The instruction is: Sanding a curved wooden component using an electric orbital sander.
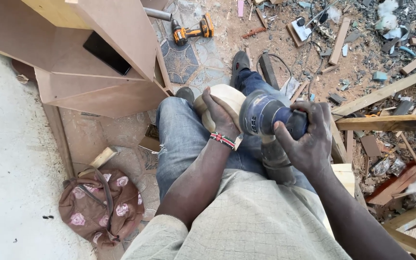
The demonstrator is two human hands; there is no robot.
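Observation:
I sit with my legs in blue jeans stretched out. My left hand grips a rounded pale wooden piece resting on my left thigh; a beaded band circles that wrist. My right hand is closed around a blue and grey electric sander, whose round pad presses against the right side of the wooden piece. The sander's lower body hangs between my thighs, partly hidden by my hand.
Brown board cabinet parts with a dark phone on them stand at the left. A yellow cordless drill lies ahead. A brown flowered bag sits lower left. Timber offcuts and planks litter the ground at the right.

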